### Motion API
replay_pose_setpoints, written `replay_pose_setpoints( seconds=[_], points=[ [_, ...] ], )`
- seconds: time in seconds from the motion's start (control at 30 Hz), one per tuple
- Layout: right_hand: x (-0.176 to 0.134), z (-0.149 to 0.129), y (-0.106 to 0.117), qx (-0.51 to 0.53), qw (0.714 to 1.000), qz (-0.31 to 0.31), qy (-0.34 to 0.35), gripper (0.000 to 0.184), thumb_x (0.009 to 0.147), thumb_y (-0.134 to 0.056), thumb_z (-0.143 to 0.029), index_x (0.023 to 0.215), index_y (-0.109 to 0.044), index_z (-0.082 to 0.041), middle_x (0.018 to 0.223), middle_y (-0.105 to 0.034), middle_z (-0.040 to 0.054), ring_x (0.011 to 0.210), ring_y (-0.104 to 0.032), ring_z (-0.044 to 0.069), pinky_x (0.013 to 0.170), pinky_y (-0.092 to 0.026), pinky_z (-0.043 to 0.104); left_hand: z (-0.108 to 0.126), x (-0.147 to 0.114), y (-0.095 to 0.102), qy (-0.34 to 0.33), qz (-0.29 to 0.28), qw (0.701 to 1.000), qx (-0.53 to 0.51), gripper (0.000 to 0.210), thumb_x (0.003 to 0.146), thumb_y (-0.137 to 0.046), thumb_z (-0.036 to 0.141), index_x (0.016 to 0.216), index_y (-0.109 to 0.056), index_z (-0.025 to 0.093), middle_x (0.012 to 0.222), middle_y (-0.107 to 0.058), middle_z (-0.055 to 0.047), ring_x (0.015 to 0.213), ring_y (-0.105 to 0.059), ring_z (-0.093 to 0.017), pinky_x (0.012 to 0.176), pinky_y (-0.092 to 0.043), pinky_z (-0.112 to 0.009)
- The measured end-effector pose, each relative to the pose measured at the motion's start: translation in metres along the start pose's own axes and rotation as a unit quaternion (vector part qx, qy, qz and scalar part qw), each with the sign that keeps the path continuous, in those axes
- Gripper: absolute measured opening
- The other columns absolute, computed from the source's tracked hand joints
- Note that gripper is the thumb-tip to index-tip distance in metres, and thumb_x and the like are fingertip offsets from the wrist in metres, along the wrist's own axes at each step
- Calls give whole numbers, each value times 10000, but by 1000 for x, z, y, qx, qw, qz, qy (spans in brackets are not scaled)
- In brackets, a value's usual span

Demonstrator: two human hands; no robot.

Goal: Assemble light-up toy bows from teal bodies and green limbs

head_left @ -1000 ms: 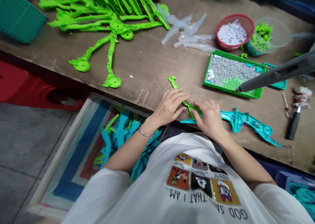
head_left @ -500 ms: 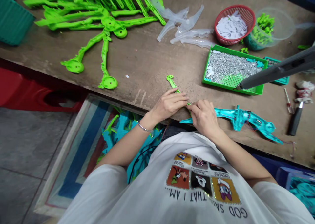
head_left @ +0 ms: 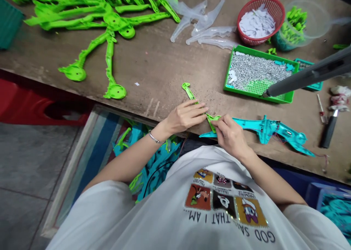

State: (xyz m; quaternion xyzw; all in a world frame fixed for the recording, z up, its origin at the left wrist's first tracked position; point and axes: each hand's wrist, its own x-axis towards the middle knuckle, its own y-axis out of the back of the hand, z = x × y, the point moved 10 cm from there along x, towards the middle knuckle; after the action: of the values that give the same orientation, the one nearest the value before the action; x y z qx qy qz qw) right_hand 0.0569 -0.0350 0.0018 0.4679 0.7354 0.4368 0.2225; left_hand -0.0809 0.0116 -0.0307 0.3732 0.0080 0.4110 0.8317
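Observation:
A narrow bright-green plastic strip lies slantwise on the bench in front of me, a hooked tip at its far end and a wider, forked near end. Across its middle rests my left hand, fingers stretched out flat and the thumb hidden. My right hand is closed, its thumb and bent forefinger pinching the near end of the strip. Whether a small piece is also between those fingertips, I cannot tell. A turquoise plastic gun-shaped half shell with thin wires lies partly behind my right hand.
Green plastic shells pile up at the far left, near translucent pieces. A green tray of small metal parts stands right of centre, a red basket behind it. A dark grey rod, a screwdriver and a black-handled tool are rightward.
My right hand has drawn slightly right and nearer to me, uncovering the strip's wider near end. The left hand stays flat on the strip. The whole view has shifted a little.

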Motion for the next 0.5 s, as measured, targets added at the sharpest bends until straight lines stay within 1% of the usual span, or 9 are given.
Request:
replay_pose_setpoints(
  seconds=[0.07,0.23,0.5],
  points=[
    [0,3,2,9,1000,13,-14,292,1051,-457,-204,1178,-719,-187,984,-641,101,909,-633,206,798,-520,323,2,0,0,-5,-5,1000,14,179,1009,-607,265,1059,-772,311,1317,-755,-44,1354,-639,-231,1250,-407,-541],
    [5,12,1,23,997,40,-57,276,1056,-478,-250,1094,-742,-181,953,-650,104,877,-647,206,789,-538,327,0,1,1,7,12,1000,-3,151,1012,-614,272,1029,-764,290,1297,-764,-53,1339,-650,-229,1245,-421,-529],
    [10,11,-4,12,998,35,-52,286,1058,-467,-252,1076,-746,-193,954,-642,104,870,-636,209,787,-533,334,-1,-1,-2,-5,4,999,46,283,1042,-547,252,1245,-737,304,1340,-742,-61,1364,-631,-213,1236,-444,-486]
  ],
)
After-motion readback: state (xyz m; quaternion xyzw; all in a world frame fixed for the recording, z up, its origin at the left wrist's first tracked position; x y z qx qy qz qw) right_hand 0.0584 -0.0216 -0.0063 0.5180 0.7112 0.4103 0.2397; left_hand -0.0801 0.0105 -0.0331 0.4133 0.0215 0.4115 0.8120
